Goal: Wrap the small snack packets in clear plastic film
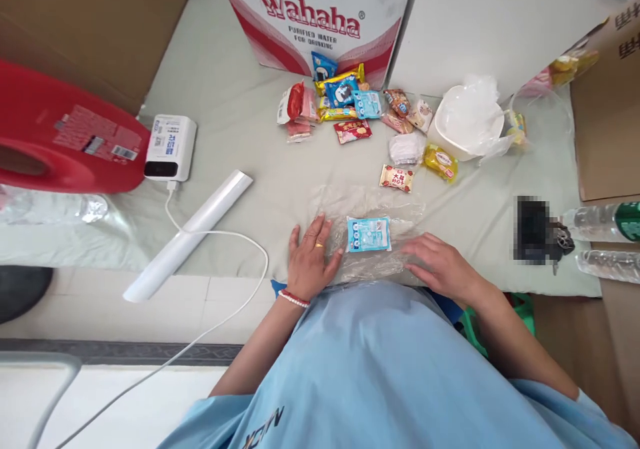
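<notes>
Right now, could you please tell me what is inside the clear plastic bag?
One light-blue snack packet shows through the clear plastic bag. Both hands press its sides, hiding whatever lies beneath them.

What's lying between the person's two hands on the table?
In the head view, a light blue snack packet lies between the left hand and right hand, apparently inside a clear plastic bag that both hands press flat.

A single head-worn camera looks steeply down and forward over the person's own chest, close to the near edge of the cloth-covered table (235,129). The far edge, where the Wahaha water carton (313,19) stands, lies at the top; floor tiles (165,302) show at lower left.
</notes>
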Demonstrator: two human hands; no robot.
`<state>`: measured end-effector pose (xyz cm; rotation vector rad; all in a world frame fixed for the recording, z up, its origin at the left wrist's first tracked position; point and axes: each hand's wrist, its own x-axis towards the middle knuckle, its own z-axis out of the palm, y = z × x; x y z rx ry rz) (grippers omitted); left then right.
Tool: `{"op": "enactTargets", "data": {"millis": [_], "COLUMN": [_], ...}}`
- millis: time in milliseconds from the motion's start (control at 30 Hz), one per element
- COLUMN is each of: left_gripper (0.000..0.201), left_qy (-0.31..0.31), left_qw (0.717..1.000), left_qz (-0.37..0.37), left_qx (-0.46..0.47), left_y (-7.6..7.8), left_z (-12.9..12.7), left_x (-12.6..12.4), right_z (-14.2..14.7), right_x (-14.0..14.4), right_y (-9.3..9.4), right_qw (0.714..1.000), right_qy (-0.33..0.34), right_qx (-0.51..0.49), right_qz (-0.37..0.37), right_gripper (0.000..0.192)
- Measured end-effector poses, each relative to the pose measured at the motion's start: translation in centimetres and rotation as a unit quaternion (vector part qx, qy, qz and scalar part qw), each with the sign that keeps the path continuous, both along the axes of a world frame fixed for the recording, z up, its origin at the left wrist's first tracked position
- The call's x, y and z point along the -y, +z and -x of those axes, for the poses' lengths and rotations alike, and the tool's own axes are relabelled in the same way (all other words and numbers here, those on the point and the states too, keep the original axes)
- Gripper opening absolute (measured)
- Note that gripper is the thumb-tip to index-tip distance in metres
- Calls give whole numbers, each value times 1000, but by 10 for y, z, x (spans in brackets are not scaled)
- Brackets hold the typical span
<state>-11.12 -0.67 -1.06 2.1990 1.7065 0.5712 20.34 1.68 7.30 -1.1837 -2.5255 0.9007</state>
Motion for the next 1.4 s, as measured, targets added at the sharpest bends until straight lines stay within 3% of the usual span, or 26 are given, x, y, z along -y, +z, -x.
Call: {"op": "enactTargets", "data": {"millis": [67,200,300,433,567,700,833,933,1000,1133,1200,1233,1300,1400], "left_gripper": [73,84,82,52,18,19,21,23,25,18,17,18,22,28], "left_qy": [-59,-208,-233,-188,-121,-61,16,105,162,249,224,181,71,15], "left_qw": [998,976,970,980,992,990,985,984,980,938,932,946,985,999], "left_qz": [-1,39,63,67,21,26,32,48,2,-232,-282,-266,-156,-40], "left_qx": [20,44,20,-23,44,128,171,134,112,64,41,37,22,-22], "left_y": [4,19,26,19,17,28,24,18,22,48,58,60,58,45], "left_z": [13,41,53,46,35,34,32,31,30,20,4,-7,-30,-58], "left_x": [-1,0,11,30,31,4,-38,-59,-59,-29,-11,-5,-3,-19], "right_z": [-14,-25,-29,-33,-30,-20,-4,4,6,4,11,18,38,69], "right_x": [15,34,32,16,-3,-12,-15,-18,-20,-37,-56,-66,-88,-115], "right_y": [-12,-36,-42,-34,-17,-11,-29,-40,-36,-6,6,9,6,-10], "right_qw": [999,998,998,997,995,983,950,932,931,943,961,969,976,968], "right_qy": [31,17,24,39,2,-89,-252,-342,-362,-316,-238,-189,-106,-49], "right_qx": [7,24,11,-17,-58,-107,-119,-79,-35,23,62,88,144,223], "right_qz": [37,62,55,64,86,120,140,95,25,-99,-126,-129,-122,-102], "right_gripper": [40,49,32,23,26,29,37,38,37,36,38,38,41,45]}}
